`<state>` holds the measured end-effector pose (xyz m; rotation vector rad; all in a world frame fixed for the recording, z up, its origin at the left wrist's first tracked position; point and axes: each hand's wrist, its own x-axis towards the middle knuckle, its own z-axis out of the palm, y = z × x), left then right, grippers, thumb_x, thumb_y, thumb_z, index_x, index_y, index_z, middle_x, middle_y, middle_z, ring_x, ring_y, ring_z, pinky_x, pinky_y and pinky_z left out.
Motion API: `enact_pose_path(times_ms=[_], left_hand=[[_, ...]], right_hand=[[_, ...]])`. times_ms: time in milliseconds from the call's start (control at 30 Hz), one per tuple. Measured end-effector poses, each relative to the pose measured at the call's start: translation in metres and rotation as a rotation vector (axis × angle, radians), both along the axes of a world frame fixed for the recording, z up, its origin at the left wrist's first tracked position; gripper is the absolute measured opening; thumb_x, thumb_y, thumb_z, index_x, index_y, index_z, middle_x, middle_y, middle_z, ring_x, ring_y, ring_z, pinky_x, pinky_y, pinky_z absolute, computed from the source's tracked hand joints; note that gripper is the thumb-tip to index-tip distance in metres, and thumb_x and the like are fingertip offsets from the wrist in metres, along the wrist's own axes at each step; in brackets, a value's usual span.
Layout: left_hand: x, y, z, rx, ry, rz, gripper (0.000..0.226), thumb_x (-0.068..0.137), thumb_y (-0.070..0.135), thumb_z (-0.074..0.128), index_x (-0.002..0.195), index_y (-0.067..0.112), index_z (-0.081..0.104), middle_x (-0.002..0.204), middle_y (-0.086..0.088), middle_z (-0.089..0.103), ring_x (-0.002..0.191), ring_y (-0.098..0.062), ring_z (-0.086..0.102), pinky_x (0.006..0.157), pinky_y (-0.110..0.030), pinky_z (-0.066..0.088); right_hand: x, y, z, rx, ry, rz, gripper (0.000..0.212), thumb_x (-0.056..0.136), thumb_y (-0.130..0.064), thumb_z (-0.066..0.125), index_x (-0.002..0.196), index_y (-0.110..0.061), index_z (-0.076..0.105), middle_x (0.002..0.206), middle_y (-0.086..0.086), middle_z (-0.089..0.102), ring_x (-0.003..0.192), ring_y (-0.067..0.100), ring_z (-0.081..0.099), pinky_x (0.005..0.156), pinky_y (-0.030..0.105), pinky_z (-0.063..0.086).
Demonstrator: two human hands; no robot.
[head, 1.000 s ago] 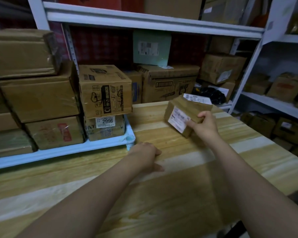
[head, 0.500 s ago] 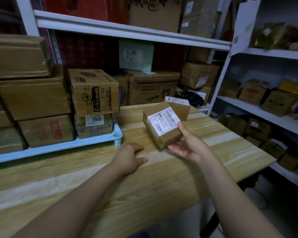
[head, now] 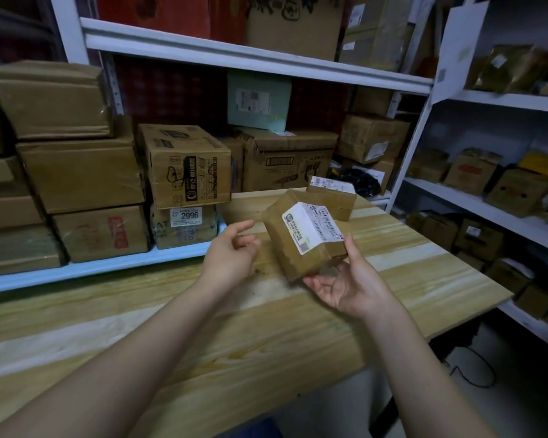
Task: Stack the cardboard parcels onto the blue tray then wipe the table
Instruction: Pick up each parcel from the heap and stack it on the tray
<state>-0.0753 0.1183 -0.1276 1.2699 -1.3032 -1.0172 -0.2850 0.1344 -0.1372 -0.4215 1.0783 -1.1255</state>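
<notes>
- Nearest you, over the table (head: 234,336), your right hand (head: 350,287) is palm up. Its fingers are under the parcel (head: 304,237) and its thumb is against the right edge, gripping it tilted and clear of the wood, white label facing you.
- Just left of that, your left hand (head: 230,254) is open with fingers loosely curved. It is close to the parcel but not touching it.
- Behind the held one, a second parcel (head: 331,202) lies flat on the table near the far edge.
- Further left, the blue tray (head: 108,265) sits on the table, loaded with stacked boxes (head: 184,172). The lower box of the nearest pair is marked 2996.
- Beyond, white shelves (head: 250,63) carry more cartons.
</notes>
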Motion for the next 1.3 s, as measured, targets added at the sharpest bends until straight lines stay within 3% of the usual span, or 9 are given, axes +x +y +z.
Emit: enact_pose_path(times_ms=[133, 300, 433, 500, 567, 800, 967, 1100, 1300], left_hand=[[0.003, 0.0, 0.003, 0.003, 0.018, 0.004, 0.035, 0.095, 0.022, 0.06, 0.128, 0.031, 0.058, 0.087, 0.013, 0.064, 0.077, 0.0, 0.058, 0.062, -0.012, 0.043], [0.003, 0.003, 0.006, 0.003, 0.033, -0.011, 0.028, 0.096, 0.026, 0.057, 0.123, 0.034, 0.06, 0.092, 0.013, 0.065, 0.075, -0.001, 0.057, 0.061, -0.01, 0.046], [0.005, 0.001, 0.004, 0.002, 0.087, 0.011, 0.024, 0.101, 0.037, 0.045, 0.117, 0.035, 0.062, 0.1, 0.012, 0.07, 0.107, -0.013, 0.06, 0.103, -0.036, 0.044], [0.008, 0.001, 0.004, 0.024, 0.107, 0.029, 0.03, 0.101, 0.043, 0.04, 0.118, 0.034, 0.063, 0.1, 0.01, 0.07, 0.115, -0.016, 0.058, 0.108, -0.041, 0.038], [0.01, 0.001, 0.004, 0.037, 0.136, 0.041, 0.033, 0.101, 0.047, 0.037, 0.116, 0.034, 0.064, 0.1, 0.008, 0.071, 0.113, -0.018, 0.059, 0.106, -0.041, 0.039], [0.009, 0.004, 0.008, -0.014, 0.189, 0.054, 0.039, 0.102, 0.047, 0.034, 0.123, 0.027, 0.061, 0.095, 0.001, 0.073, 0.098, -0.009, 0.062, 0.095, -0.035, 0.041], [0.009, 0.005, 0.01, -0.028, 0.216, 0.061, 0.033, 0.1, 0.048, 0.037, 0.115, 0.031, 0.061, 0.091, 0.003, 0.073, 0.101, -0.011, 0.063, 0.094, -0.035, 0.041], [0.008, 0.005, 0.007, -0.025, 0.231, 0.059, 0.02, 0.095, 0.047, 0.052, 0.105, 0.032, 0.061, 0.089, 0.008, 0.073, 0.101, -0.013, 0.065, 0.094, -0.035, 0.043], [0.007, 0.009, 0.004, -0.006, 0.212, 0.019, 0.03, 0.09, 0.04, 0.063, 0.114, 0.022, 0.063, 0.088, 0.008, 0.069, 0.087, -0.007, 0.061, 0.093, -0.031, 0.044]], right_hand=[[0.002, 0.001, -0.004, -0.007, -0.036, 0.023, 0.073, 0.085, -0.079, 0.04, 0.13, -0.024, 0.059, 0.11, 0.023, 0.072, 0.083, 0.031, 0.071, 0.066, 0.029, 0.059], [0.006, 0.001, -0.006, -0.052, -0.047, 0.04, 0.071, 0.088, -0.077, 0.038, 0.13, -0.024, 0.059, 0.111, 0.022, 0.072, 0.084, 0.03, 0.072, 0.066, 0.029, 0.059], [0.009, 0.0, -0.005, -0.152, 0.012, -0.036, 0.058, 0.089, -0.067, 0.048, 0.121, -0.022, 0.064, 0.114, 0.015, 0.07, 0.097, 0.03, 0.066, 0.068, 0.033, 0.059], [0.01, -0.001, -0.005, -0.201, 0.019, -0.067, 0.057, 0.091, -0.061, 0.051, 0.127, -0.018, 0.062, 0.113, 0.013, 0.07, 0.1, 0.029, 0.065, 0.078, 0.038, 0.057], [0.01, -0.001, -0.005, -0.233, 0.016, -0.091, 0.055, 0.093, -0.055, 0.053, 0.131, -0.016, 0.059, 0.121, 0.015, 0.069, 0.107, 0.031, 0.066, 0.091, 0.044, 0.055], [0.014, 0.001, -0.006, -0.365, -0.013, -0.074, 0.044, 0.098, -0.039, 0.053, 0.135, -0.015, 0.055, 0.123, 0.013, 0.07, 0.117, 0.031, 0.065, 0.09, 0.051, 0.057], [0.01, -0.004, -0.014, -0.434, -0.07, -0.03, 0.061, 0.093, -0.027, 0.061, 0.149, -0.016, 0.039, 0.139, 0.015, 0.06, 0.131, 0.034, 0.054, 0.108, 0.061, 0.04], [0.007, -0.007, -0.018, -0.45, -0.159, -0.038, 0.084, 0.087, -0.012, 0.065, 0.157, -0.015, 0.018, 0.141, 0.019, 0.056, 0.135, 0.037, 0.049, 0.103, 0.057, 0.047], [0.006, -0.004, -0.02, -0.513, -0.205, -0.05, 0.061, 0.092, -0.009, 0.054, 0.15, -0.016, 0.038, 0.145, 0.021, 0.052, 0.137, 0.038, 0.046, 0.116, 0.057, 0.032]])
